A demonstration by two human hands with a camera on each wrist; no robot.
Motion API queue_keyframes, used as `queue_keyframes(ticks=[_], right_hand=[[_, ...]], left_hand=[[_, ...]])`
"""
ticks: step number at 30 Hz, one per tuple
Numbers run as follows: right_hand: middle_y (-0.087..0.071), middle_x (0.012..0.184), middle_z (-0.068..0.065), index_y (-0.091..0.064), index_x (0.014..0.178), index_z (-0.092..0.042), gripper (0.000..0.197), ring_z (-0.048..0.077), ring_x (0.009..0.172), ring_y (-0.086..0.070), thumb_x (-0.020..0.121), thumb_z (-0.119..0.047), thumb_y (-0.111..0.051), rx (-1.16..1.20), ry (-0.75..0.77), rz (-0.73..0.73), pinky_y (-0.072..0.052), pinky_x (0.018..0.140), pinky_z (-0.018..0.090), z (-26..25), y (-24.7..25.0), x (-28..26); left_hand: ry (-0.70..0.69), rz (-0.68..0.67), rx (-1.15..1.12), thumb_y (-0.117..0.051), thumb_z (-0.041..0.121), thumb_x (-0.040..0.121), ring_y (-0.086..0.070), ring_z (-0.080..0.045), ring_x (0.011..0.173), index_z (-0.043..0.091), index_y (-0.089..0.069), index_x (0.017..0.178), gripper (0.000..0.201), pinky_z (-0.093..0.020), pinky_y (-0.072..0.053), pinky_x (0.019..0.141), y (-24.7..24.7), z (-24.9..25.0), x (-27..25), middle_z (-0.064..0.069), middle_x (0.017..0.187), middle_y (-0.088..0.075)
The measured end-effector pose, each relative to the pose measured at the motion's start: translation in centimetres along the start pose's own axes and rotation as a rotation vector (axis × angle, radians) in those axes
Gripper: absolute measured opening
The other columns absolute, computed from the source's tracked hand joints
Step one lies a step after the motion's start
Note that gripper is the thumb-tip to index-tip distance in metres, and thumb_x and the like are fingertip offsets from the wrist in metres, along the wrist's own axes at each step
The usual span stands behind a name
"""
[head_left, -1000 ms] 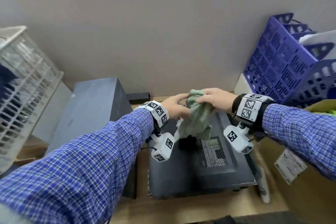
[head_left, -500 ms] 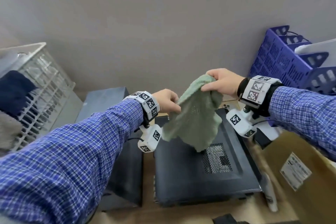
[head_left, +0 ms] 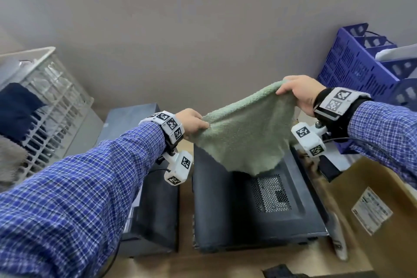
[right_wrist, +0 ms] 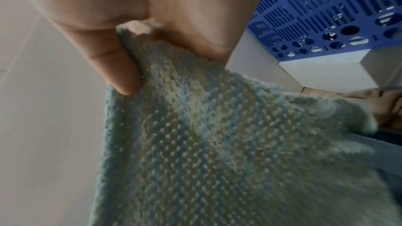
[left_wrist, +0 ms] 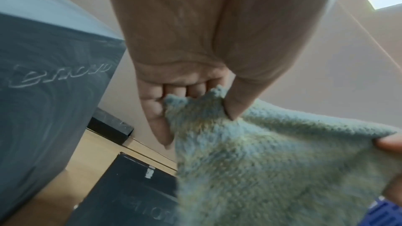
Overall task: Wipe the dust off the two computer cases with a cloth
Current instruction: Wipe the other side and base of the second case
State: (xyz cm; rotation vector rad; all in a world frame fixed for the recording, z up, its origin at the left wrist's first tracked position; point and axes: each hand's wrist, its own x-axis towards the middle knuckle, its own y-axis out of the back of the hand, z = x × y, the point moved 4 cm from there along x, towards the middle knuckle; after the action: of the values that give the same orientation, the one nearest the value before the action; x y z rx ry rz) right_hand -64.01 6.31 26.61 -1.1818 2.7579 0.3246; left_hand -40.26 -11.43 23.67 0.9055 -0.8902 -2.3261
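Green terry cloth [head_left: 246,133] is being held spread in the air above the two computer cases, pinched at two upper corners. One corner is being gripped by the left hand [head_left: 191,121], whose thumb and curled fingers [left_wrist: 156,109] are being pressed together on the fabric in the left wrist view. The opposite corner is being held higher and farther right by the right hand [head_left: 300,92], with the thumb [right_wrist: 117,68] being closed against the cloth from below. The cloth's lower edge is being left to hang just over the far end of the right computer case [head_left: 248,214], which is lying flat with a mesh vent panel [head_left: 269,194] facing up; whether cloth and case are touching cannot be told. The left computer case [head_left: 153,210] is standing just beside it on the wooden floor [head_left: 203,264], partly hidden by the left sleeve [head_left: 79,198]. A blue slotted basket [head_left: 352,70] is being seen at the far right, a cardboard box [head_left: 372,210] at the near right, and a clear plastic crate [head_left: 45,88] at the left against the grey wall [head_left: 180,29].
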Motion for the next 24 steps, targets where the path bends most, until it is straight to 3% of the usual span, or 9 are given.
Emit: queue_keyframes(ticks=[4,6,8,11,14,17,19,21,24], right_hand=[[-0.052,0.068,0.004,-0.056,0.071,-0.016,0.019,0.018,0.056,-0.048,0.081,-0.011,-0.071,-0.100,-0.074,-0.128,-0.039,0.054,0.026,1.3,-0.5,-0.1],[-0.061,0.079,0.004,-0.059,0.082,-0.017,0.014,0.016,0.064,-0.055,0.083,-0.014,-0.073,-0.128,-0.052,-0.160,-0.046,0.058,0.028,1.8,-1.1,0.0],[-0.070,0.095,0.010,-0.060,0.100,-0.015,0.021,0.015,0.073,-0.064,0.085,-0.004,-0.069,-0.071,-0.009,-0.140,-0.053,0.068,0.028,2.1,-1.5,0.3],[-0.072,0.096,0.011,-0.060,0.114,-0.009,0.033,0.007,0.075,-0.066,0.083,-0.002,-0.070,-0.056,0.060,-0.038,-0.051,0.068,0.019,1.6,-1.3,0.8],[-0.074,0.093,0.006,-0.067,0.105,-0.020,0.030,0.011,0.089,-0.068,0.078,-0.012,-0.076,-0.113,0.114,0.109,-0.050,0.089,0.024,1.4,-0.3,1.2],[-0.074,0.086,0.005,-0.064,0.098,-0.025,0.030,0.016,0.076,-0.067,0.073,-0.013,-0.075,-0.085,0.115,0.192,-0.057,0.079,0.038,1.6,-0.6,0.9],[-0.071,0.083,0.009,-0.058,0.089,-0.023,0.025,0.022,0.070,-0.066,0.075,-0.007,-0.072,-0.092,0.132,0.172,-0.060,0.073,0.045,1.2,-2.2,-0.2],[-0.069,0.084,0.012,-0.056,0.084,-0.017,0.023,0.025,0.071,-0.066,0.078,-0.001,-0.071,-0.087,0.140,0.063,-0.060,0.068,0.044,0.9,-4.8,-1.3],[-0.067,0.076,0.009,-0.059,0.073,-0.016,0.020,0.020,0.068,-0.065,0.078,-0.003,-0.074,-0.111,0.238,-0.007,-0.059,0.065,0.037,0.5,-8.0,-2.7]], left_hand=[[0.056,0.024,-0.070,-0.061,0.020,0.093,-0.037,-0.018,0.038,0.010,-0.051,0.063,0.034,-0.020,-0.034,0.041,0.7,0.0,0.1,-0.005,0.052,-0.042],[0.045,-0.017,-0.116,-0.061,0.021,0.094,-0.037,-0.018,0.039,0.007,-0.060,0.073,0.025,-0.020,-0.032,0.042,0.7,0.5,0.2,-0.007,0.056,-0.045],[0.028,-0.049,-0.156,-0.062,0.027,0.095,-0.044,-0.020,0.047,0.008,-0.065,0.084,0.022,-0.025,-0.040,0.047,0.8,1.0,0.1,-0.010,0.066,-0.050],[0.030,0.005,-0.149,-0.061,0.035,0.096,-0.064,-0.023,0.066,0.013,-0.068,0.076,0.030,-0.036,-0.061,0.067,1.3,0.7,0.5,-0.007,0.074,-0.064],[0.106,0.016,-0.215,-0.061,0.034,0.096,-0.059,-0.019,0.049,0.010,-0.064,0.074,0.033,-0.028,-0.054,0.048,1.7,-0.1,0.6,-0.007,0.064,-0.059],[0.201,0.016,-0.283,-0.065,0.031,0.091,-0.057,-0.023,0.058,0.010,-0.061,0.080,0.024,-0.029,-0.051,0.057,1.9,0.2,0.4,-0.009,0.070,-0.058],[0.243,-0.035,-0.410,-0.060,0.027,0.095,-0.054,-0.019,0.045,0.012,-0.055,0.080,0.022,-0.022,-0.048,0.046,1.4,1.6,0.0,-0.007,0.065,-0.056],[0.257,-0.114,-0.539,-0.050,0.028,0.102,-0.054,-0.015,0.036,0.012,-0.051,0.081,0.026,-0.020,-0.048,0.039,0.5,3.7,-0.5,-0.006,0.065,-0.054],[0.249,-0.160,-0.647,-0.045,0.028,0.105,-0.066,-0.019,0.046,0.003,-0.058,0.088,0.033,-0.026,-0.055,0.044,-0.4,6.4,-0.6,-0.011,0.066,-0.067]])
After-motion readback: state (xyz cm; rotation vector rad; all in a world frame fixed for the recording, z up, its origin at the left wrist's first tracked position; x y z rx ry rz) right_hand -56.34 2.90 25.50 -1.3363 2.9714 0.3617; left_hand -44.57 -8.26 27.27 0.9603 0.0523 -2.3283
